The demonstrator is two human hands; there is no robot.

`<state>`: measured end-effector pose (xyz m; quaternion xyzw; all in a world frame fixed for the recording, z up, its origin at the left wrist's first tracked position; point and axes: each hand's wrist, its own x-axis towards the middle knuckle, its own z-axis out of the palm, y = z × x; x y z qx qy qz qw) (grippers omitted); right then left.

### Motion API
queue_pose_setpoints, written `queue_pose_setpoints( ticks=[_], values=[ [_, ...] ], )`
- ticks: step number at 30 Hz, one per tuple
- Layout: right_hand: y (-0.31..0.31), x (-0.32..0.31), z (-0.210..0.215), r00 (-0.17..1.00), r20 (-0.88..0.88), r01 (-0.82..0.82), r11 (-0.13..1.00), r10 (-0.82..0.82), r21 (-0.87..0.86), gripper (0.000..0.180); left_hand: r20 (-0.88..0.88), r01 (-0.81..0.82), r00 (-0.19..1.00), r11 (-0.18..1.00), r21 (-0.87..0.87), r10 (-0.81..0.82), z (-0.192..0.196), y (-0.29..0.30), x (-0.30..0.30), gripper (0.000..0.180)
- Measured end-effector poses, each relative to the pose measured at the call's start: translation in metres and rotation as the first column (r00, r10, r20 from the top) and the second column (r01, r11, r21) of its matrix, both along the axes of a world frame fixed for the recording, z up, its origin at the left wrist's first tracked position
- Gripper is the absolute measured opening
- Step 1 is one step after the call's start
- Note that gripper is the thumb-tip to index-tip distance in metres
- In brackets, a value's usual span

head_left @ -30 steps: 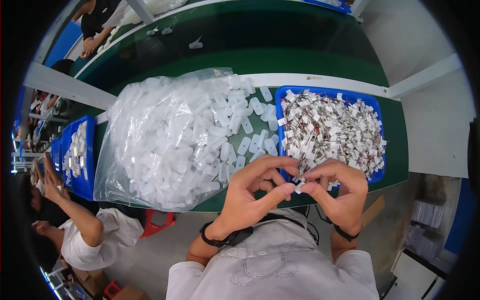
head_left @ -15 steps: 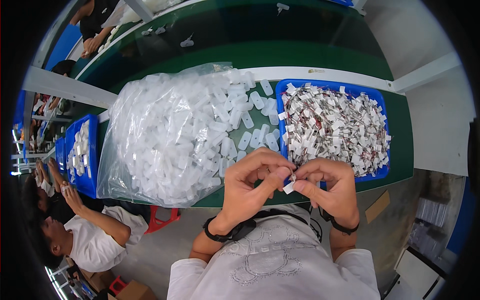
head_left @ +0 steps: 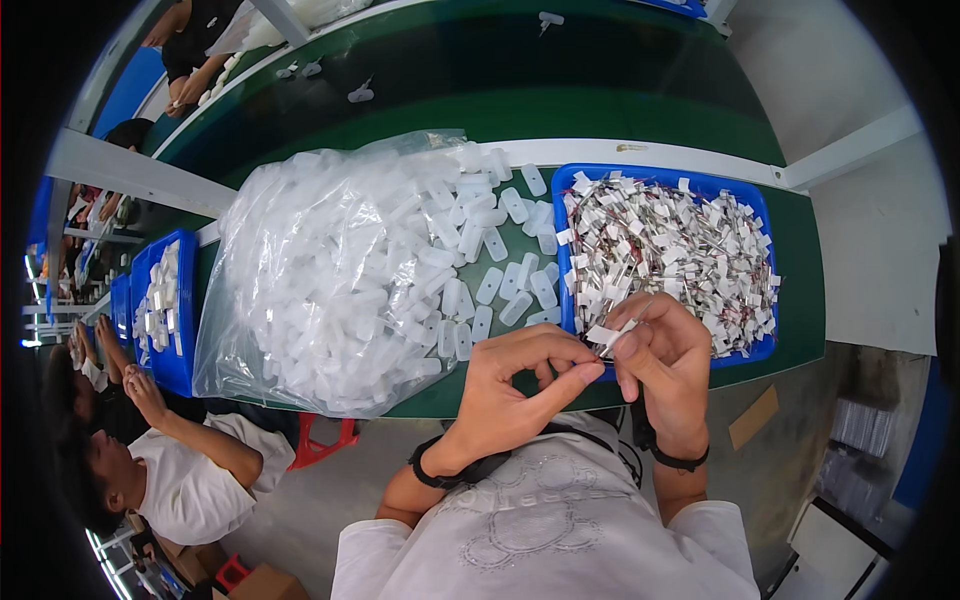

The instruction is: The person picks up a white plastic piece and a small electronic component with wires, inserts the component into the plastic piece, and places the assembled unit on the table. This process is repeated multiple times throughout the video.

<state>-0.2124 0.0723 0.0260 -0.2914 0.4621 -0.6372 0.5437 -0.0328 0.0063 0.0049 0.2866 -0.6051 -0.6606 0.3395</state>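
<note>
My right hand [head_left: 668, 365] pinches a small white-tabbed part [head_left: 605, 336] between thumb and fingers, over the near edge of a blue tray [head_left: 567, 310]. Close beside it, my left hand [head_left: 525, 385] has its thumb and index fingertips pressed together just below the white tab; what lies between them is too small to make out. Heaped in the tray are many similar wired parts [head_left: 680, 260] with white tabs, thin metallic bodies and dark red wires. Left of the tray, loose translucent white oblong pieces [head_left: 517, 307] lie on the green table [head_left: 800, 290].
A large clear plastic bag [head_left: 320, 280] full of the same oblong pieces covers the table's left part. Behind runs a white rail [head_left: 560, 152], with another green surface [head_left: 480, 90] beyond. At far left, a person [head_left: 190, 470] works beside another blue tray [head_left: 187, 310].
Both hands have shifted slightly right and my right fingers have turned upward with the white-tabbed part. Its tab now sits higher, over the tray's edge. A few oblong pieces lie differently.
</note>
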Motion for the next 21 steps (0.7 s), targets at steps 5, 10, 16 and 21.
queue_pose_setpoints(
  ticks=[5, 10, 16, 21],
  values=[
    [0.003, -0.011, 0.003, 0.929, -0.370, -0.034, 0.999, 0.030, -0.006, 0.014, 0.146, -0.016, 0.988, 0.975, -0.220, 0.049, 0.012, -0.002, 0.002, 0.007],
    [0.011, -0.026, 0.010, 0.747, -0.654, -0.166, 0.986, 0.119, -0.010, 0.013, 0.138, -0.029, 0.982, 0.829, -0.559, 0.128, 0.000, -0.004, 0.006, 0.014],
    [0.018, -0.029, 0.002, 0.663, -0.730, -0.242, 0.970, 0.165, 0.000, 0.025, 0.278, 0.139, 0.940, 0.523, -0.841, 0.198, -0.001, -0.005, 0.011, 0.031],
    [0.017, -0.027, 0.005, 0.659, -0.685, -0.300, 0.943, 0.312, 0.141, 0.022, 0.246, 0.129, 0.948, 0.462, -0.878, 0.202, -0.007, -0.006, 0.009, 0.029]
  ],
)
